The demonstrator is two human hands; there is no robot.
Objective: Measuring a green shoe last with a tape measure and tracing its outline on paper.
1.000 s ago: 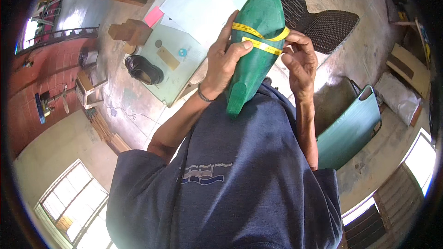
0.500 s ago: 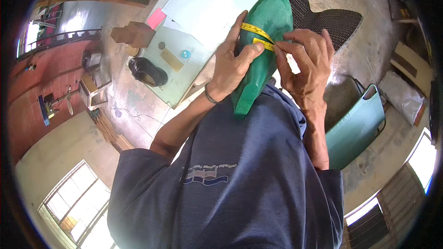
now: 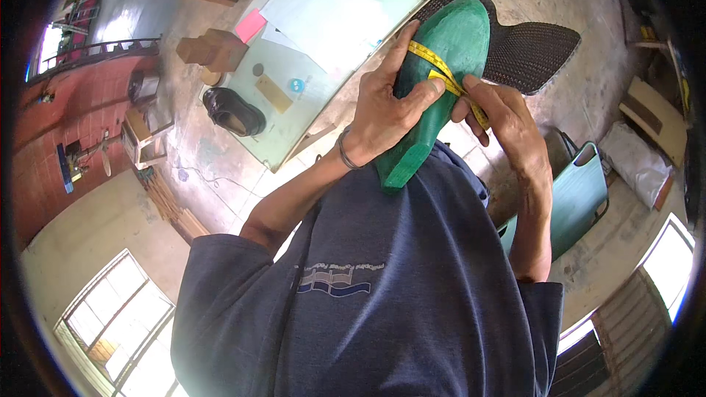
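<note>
Item one: a green foot-shaped form (image 3: pixel 454 48), held in front of my chest, broad rounded end far, narrow flat-cut end near, above my dark blue shirt (image 3: pixel 412 272). It lies between my two hands, mostly to the right of the left one and to the left of the right one.

Item two: a yellow measuring tape (image 3: pixel 430 56), laid slantwise across the upper face of the form; its course round the underside is hidden, so I cannot tell whether it goes fully round.

Left hand (image 3: pixel 386 106): gripping the form along its left side, thumb on top against a short end of the tape, forefinger at the far left edge. Dark band (image 3: pixel 343 148) at the wrist.

Right hand (image 3: pixel 511 121): closed in a pinch on the tape at the form's right edge; a tail of tape hangs by the curled fingers.

Surroundings: to the far left, a pale green table (image 3: pixel 298 117), bearing white sheets (image 3: pixel 320 15), a pink slip (image 3: pixel 251 26), a tan strip (image 3: pixel 273 94), a small blue disc (image 3: pixel 296 85) and a black shoe (image 3: pixel 234 112). To the far right, a dark woven seat (image 3: pixel 529 51); nearer on the right, a teal chair (image 3: pixel 566 206).
</note>
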